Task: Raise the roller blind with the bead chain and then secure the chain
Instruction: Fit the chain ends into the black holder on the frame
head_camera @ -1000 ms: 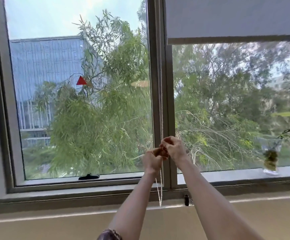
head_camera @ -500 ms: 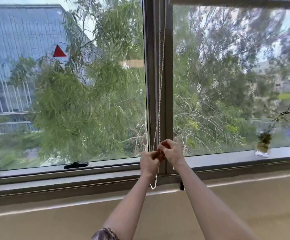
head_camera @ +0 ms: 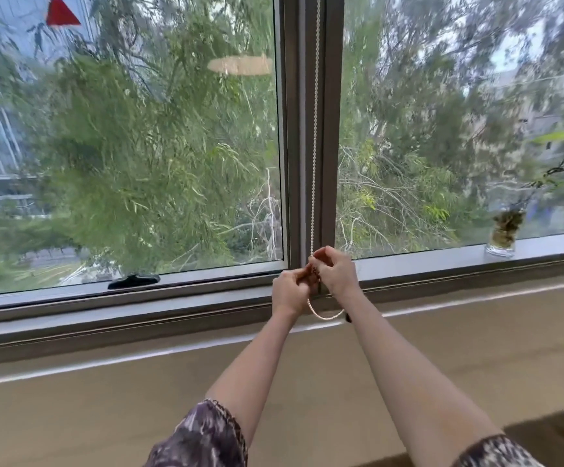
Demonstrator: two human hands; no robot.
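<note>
While the two big panes, left pane [head_camera: 139, 146] and right pane [head_camera: 442, 129], are filling the top of the view with blurred green trees, the plain beige wall [head_camera: 105, 399] is stretching out below them and leaving wide bare room on both sides of the arms. Between the panes the grey centre post [head_camera: 329, 129] is running straight down to the sill ledge [head_camera: 459, 254], which is lying across the whole width as a long flat edge. Both forearms are reaching up from patterned sleeves [head_camera: 203, 436] and closing in on the foot of that post. The bead chain [head_camera: 315, 146] is hanging taut down the front of the post, straight into the hands, and its bottom loop [head_camera: 322, 316] is sagging just under them, swinging across toward the right wrist. The left hand [head_camera: 289, 291] is sitting a touch lower, fingers curled and pinching the chain; the right hand [head_camera: 337, 273] is sitting higher, fingers bent and nipping the same chain, the two hands touching, though the exact fingertip grip is blurring out. Well off to the right, a glass vase [head_camera: 503, 241] is standing upright on the ledge, holding a brownish-green clump with a thin leafy stem arching out. On the left frame a black handle [head_camera: 134, 280] is lying flat, and a small dark fitting [head_camera: 348, 318] is peeking out beside the right wrist
</note>
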